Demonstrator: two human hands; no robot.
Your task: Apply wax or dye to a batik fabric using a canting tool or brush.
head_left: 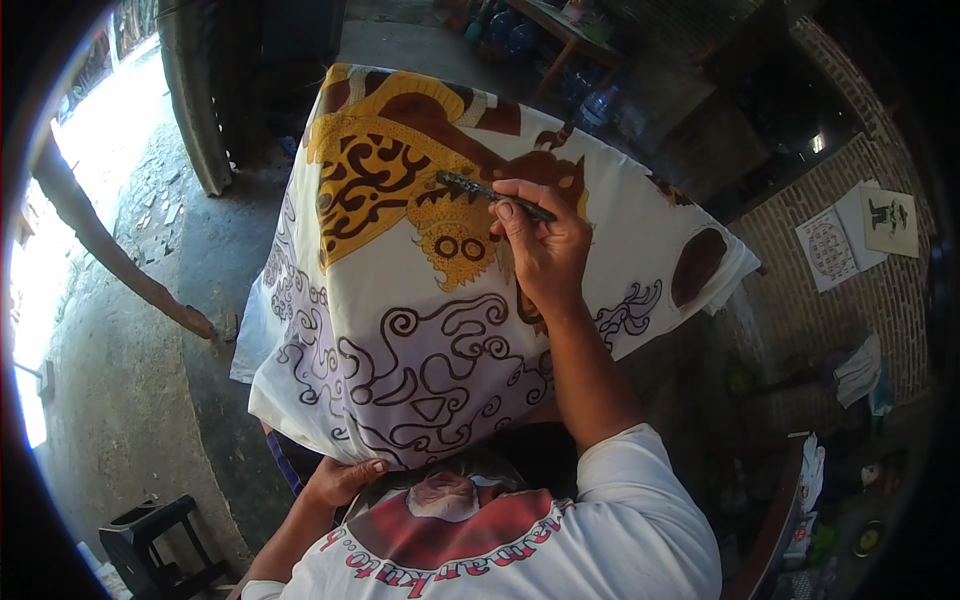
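A large white batik cloth [590, 290] hangs spread in front of me, patterned with yellow and brown figures and dark curling lines on pale purple. My right hand [545, 240] pinches a slim dark tool with a crusted, speckled end [468, 185]. Its tip points left, at the yellow and brown pattern; whether it touches the cloth I cannot tell. Down at the cloth's near edge is my left hand [345, 480], its thumb over the fabric and its other fingers mostly hidden.
A black plastic stool [155, 535] stands at the lower left. To the left a wooden pole [120, 250] slants down to the concrete floor. Drawings on paper [855, 235] hang on the brick wall at right. Behind the cloth are a wooden table [565, 35] and plastic bottles [600, 105].
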